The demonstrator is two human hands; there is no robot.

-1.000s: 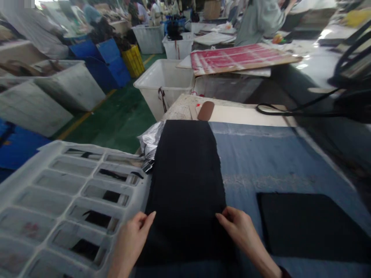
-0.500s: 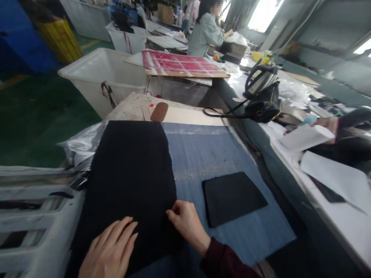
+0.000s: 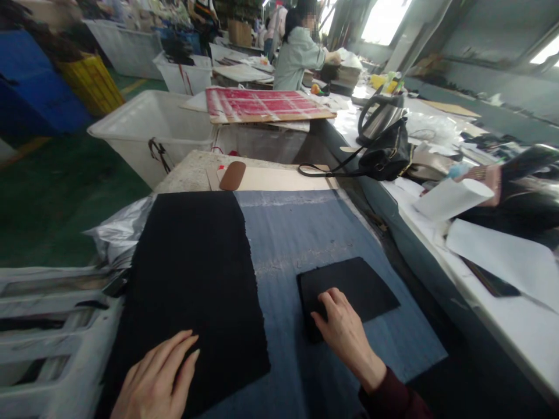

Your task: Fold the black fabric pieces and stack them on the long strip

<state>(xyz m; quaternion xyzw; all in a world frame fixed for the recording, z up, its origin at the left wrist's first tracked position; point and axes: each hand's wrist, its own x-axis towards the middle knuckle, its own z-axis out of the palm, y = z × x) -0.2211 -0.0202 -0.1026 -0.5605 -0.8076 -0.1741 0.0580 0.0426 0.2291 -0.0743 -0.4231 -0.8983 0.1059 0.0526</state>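
Note:
A large black fabric sheet lies on the blue-covered work surface. My left hand rests flat on its near edge, fingers stretched out together. A smaller black fabric piece lies to the right on the blue cover. On its near left corner sits my right hand, fingers curled down onto the cloth; whether it grips the piece I cannot tell.
A white plastic crate lid lies at the left. A brown oval pad sits on a beige board beyond the fabric. A black handbag and white papers lie on the right bench. A person works farther back.
My right hand left the large sheet's right edge and moved right onto the small black piece. My left hand stayed flat on the large sheet. The view swung right over the second.

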